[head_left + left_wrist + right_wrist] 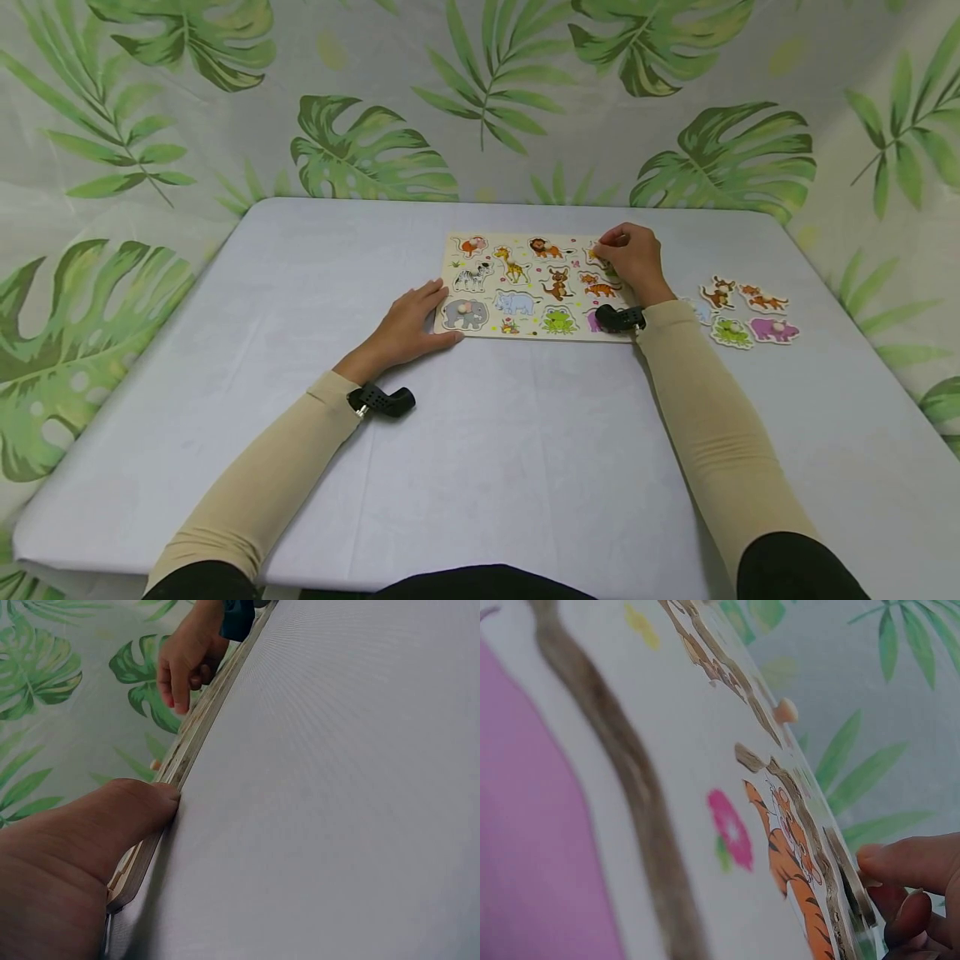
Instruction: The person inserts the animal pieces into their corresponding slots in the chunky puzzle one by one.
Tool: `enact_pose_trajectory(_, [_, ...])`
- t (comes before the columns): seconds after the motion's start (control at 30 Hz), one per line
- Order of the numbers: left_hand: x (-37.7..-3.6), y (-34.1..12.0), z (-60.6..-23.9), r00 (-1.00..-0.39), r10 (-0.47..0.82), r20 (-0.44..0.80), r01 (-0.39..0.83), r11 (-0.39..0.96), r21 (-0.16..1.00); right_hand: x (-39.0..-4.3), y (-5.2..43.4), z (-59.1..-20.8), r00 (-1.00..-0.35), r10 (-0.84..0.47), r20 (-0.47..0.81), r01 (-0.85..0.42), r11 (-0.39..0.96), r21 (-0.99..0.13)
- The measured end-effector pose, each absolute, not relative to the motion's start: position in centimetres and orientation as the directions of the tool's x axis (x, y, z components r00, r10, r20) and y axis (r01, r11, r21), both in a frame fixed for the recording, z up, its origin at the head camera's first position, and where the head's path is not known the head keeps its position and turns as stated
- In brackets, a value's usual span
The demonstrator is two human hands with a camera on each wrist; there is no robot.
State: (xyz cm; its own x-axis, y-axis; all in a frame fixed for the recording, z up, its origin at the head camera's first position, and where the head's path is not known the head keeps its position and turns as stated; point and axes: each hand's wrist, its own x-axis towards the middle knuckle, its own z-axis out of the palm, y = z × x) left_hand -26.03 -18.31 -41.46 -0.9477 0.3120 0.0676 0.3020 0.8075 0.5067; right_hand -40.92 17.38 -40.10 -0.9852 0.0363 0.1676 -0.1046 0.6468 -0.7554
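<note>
A wooden animal puzzle board [536, 328] lies on the table. My left hand [411, 323] rests at its left side with fingers extended along the edge; in the left wrist view, the thumb [139, 802] presses on the front edge. Over the board's far right corner, my right hand [636, 257] pinches a small puzzle piece [849, 874] between thumb and fingers. Its picture is mostly hidden. Near that hand are the board's printed tiger [600, 285] and the lion piece [547, 248]. An elephant piece [453, 317] sits beside the left hand.
Right of the board lie several loose pieces: a kangaroo [718, 293], a tiger [763, 298], a frog [731, 332] and a purple hippo [774, 331]. A pale blue piece [702, 311] is partly covered by the right sleeve. Leaf-patterned cloth [525, 167] hangs behind the white table [480, 450].
</note>
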Motion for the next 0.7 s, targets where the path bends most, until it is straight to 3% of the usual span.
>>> enact_pose_trajectory(0.7, [-26.04, -18.40, -41.49, -0.949, 0.309, 0.063, 0.297, 0.806, 0.511, -41.31, 17.42, -40.30, -0.991, 0.038, 0.131, -0.074, 0.656, -0.751])
